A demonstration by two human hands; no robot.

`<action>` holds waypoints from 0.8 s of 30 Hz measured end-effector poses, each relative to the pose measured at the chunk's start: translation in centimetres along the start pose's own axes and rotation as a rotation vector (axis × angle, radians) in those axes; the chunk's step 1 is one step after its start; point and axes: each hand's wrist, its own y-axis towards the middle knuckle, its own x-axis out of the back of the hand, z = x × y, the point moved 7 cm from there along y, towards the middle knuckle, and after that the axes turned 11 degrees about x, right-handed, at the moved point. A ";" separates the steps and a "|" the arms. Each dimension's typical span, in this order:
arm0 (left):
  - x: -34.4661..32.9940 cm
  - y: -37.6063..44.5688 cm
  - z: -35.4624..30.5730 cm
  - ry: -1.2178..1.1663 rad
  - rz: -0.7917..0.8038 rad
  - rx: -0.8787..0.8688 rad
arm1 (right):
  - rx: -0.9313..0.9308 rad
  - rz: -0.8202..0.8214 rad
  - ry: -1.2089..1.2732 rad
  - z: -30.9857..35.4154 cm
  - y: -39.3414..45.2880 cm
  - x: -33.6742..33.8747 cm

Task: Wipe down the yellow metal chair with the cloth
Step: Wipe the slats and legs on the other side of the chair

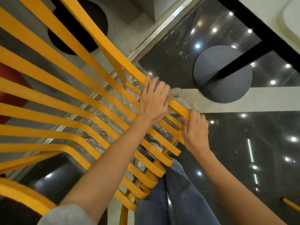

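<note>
Under left hand [154, 101], cloth [176, 92] mostly hidden

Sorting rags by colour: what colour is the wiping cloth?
Grey, in the head view: the cloth shows beside the left hand.

No text, label, brand, number or sign could be read anywhere in the view. The slats of the yellow metal chair [68, 88] were plain painted metal with no marking on them, and the cloth [176, 92] carried no print that could be made out.
</note>
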 end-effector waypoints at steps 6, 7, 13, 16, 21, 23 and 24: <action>0.5 0.9 1.2 0.197 0.107 -0.226 | -0.005 0.031 0.031 -0.1 0.0 0.1; 1.3 2.3 3.4 0.265 0.107 -0.202 | -0.007 0.033 0.032 -0.1 -0.1 0.1; 11.6 11.0 16.9 0.514 -0.094 0.024 | 0.009 0.030 0.031 -0.1 -0.1 0.1; 11.2 10.1 15.7 0.469 -0.088 0.150 | -0.010 0.031 0.049 -0.1 -0.2 0.0; 0.9 2.1 3.8 0.211 0.173 -0.065 | -0.015 0.063 0.058 -0.2 -0.1 -0.1; 0.9 2.2 3.5 0.209 0.173 -0.153 | -0.017 0.064 0.064 -0.4 -0.1 -0.2; 1.7 3.1 4.9 0.227 0.117 -0.155 | -0.019 0.061 0.063 -0.4 -0.1 -0.3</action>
